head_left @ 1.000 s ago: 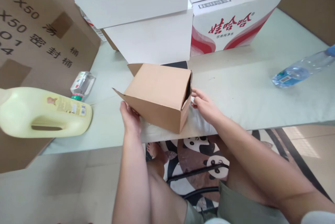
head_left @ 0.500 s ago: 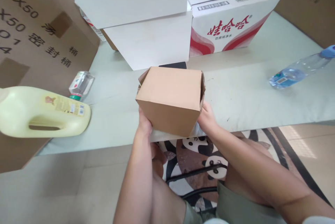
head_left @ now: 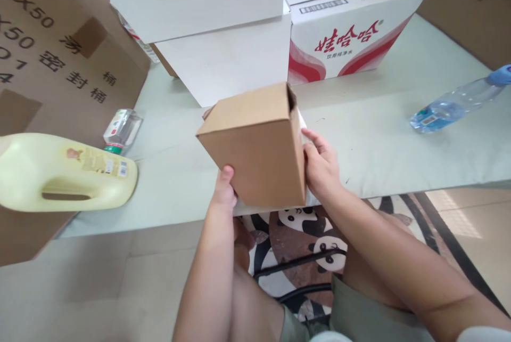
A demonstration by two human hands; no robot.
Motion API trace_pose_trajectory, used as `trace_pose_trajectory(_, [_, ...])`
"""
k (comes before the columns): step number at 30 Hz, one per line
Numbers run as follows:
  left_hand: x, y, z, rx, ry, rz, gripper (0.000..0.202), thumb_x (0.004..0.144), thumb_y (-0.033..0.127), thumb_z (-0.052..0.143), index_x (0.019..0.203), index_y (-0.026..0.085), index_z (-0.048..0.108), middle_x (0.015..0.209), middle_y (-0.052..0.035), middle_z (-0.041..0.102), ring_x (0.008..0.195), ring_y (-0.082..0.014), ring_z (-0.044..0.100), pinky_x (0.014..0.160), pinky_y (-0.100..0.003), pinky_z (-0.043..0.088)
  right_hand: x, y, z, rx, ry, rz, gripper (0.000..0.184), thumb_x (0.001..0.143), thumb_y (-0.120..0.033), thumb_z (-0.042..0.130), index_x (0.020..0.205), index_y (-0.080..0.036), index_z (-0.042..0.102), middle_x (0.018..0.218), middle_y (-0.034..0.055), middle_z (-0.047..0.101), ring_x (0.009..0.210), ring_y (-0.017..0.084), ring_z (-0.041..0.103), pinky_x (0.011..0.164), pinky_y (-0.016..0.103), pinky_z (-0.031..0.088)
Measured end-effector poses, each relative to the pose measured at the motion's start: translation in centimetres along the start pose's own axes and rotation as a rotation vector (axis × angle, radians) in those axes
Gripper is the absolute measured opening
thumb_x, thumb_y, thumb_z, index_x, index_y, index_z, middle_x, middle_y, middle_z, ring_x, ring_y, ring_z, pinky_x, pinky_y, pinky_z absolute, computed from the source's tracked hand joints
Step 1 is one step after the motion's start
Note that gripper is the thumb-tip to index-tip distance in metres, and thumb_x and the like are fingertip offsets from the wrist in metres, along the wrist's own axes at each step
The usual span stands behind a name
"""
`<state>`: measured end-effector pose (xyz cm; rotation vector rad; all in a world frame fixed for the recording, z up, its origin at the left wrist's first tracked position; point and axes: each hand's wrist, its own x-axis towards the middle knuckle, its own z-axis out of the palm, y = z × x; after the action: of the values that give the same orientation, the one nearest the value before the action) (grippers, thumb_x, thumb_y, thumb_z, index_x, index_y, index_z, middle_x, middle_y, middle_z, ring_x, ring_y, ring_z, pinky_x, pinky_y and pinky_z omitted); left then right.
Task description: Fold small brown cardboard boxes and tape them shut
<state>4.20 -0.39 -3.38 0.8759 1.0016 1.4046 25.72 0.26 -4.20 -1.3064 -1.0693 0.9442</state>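
A small brown cardboard box (head_left: 251, 161) is held tilted over the front edge of the table, one plain side facing me. My left hand (head_left: 225, 190) grips its lower left side, thumb on the near face and the other fingers out of sight behind. At the right side, my right hand (head_left: 322, 163) is closed against the box's edge with curled fingers. Beside those fingers shows a sliver of something white, too little to name. The box's right end has a dark gap at the top corner.
A pale yellow jug (head_left: 91, 171) and a small clear bottle (head_left: 122, 129) lie at the left by a large carton (head_left: 72, 22). White boxes (head_left: 223, 59) and a red-and-white carton (head_left: 355, 38) stand behind. A water bottle (head_left: 451, 105) lies at the right on the cloth-covered table (head_left: 383, 150).
The box has turned and tipped, so its near face shows larger and its top narrower. My right hand has come up along its right side. A dark item behind the box is now hidden.
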Motion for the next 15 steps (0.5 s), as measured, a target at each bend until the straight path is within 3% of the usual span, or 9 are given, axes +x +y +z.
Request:
trace_pose_trajectory(2, [0.2,0.4,0.1,-0.047,0.077,0.025,0.065,0.064,0.081,0.067,0.098,0.025,0.071,0.104,-0.0101,0.076,0.108,-0.0333,0.070,0.086,-0.046,0.061,0.5,-1.4,-0.4,0.041,0.104,-0.048,0.043,0.089,-0.037,0.052,0.131,-0.027,0.055,0.117,0.0064,0.066,0.090,0.019,0.066,0.081,0.038,0.057])
trace_pose_trajectory(4, [0.1,1.0,0.2,-0.097,0.086,0.044,0.068,0.070,0.083,0.060,0.108,0.027,0.070,0.112,-0.0098,0.075,0.112,-0.0327,0.069,0.089,-0.046,0.060,1.0,-3.0,-1.2,0.085,0.128,-0.119,0.043,0.088,-0.034,0.055,0.131,-0.030,0.052,0.116,0.0053,0.065,0.082,0.016,0.065,0.078,0.037,0.057])
trace_pose_trajectory(9, [-0.1,2.2,0.2,-0.215,0.066,0.061,0.065,0.070,0.077,0.065,0.114,0.029,0.069,0.118,-0.0070,0.074,0.120,-0.0326,0.065,0.093,-0.045,0.058,0.2,-6.8,-3.0,0.178,-0.068,-0.207,0.036,0.095,-0.039,0.049,0.130,-0.035,0.047,0.085,-0.0006,0.062,0.055,0.013,0.055,0.054,0.032,0.052])
trace_pose_trajectory(12, [0.0,2.5,-0.3,-0.284,0.070,0.063,0.067,0.069,0.074,0.069,0.117,0.027,0.069,0.118,-0.0064,0.074,0.126,-0.0329,0.061,0.097,-0.044,0.056,-1.2,-8.6,-3.4,0.257,-0.204,-0.291,0.036,0.089,-0.042,0.063,0.122,-0.033,0.051,0.080,-0.0024,0.061,0.057,0.013,0.059,0.053,0.030,0.052])
trace_pose_trajectory(15, [-0.3,2.6,-0.9,-0.326,0.017,0.008,0.071,0.071,0.076,0.066,0.122,0.027,0.067,0.122,-0.0069,0.073,0.132,-0.0350,0.056,0.102,-0.048,0.053,-2.6,-9.7,-3.4,0.253,-0.271,-0.432,0.037,0.081,-0.034,0.076,0.110,-0.031,0.053,0.071,-0.0052,0.060,0.054,0.013,0.058,0.050,0.028,0.050])
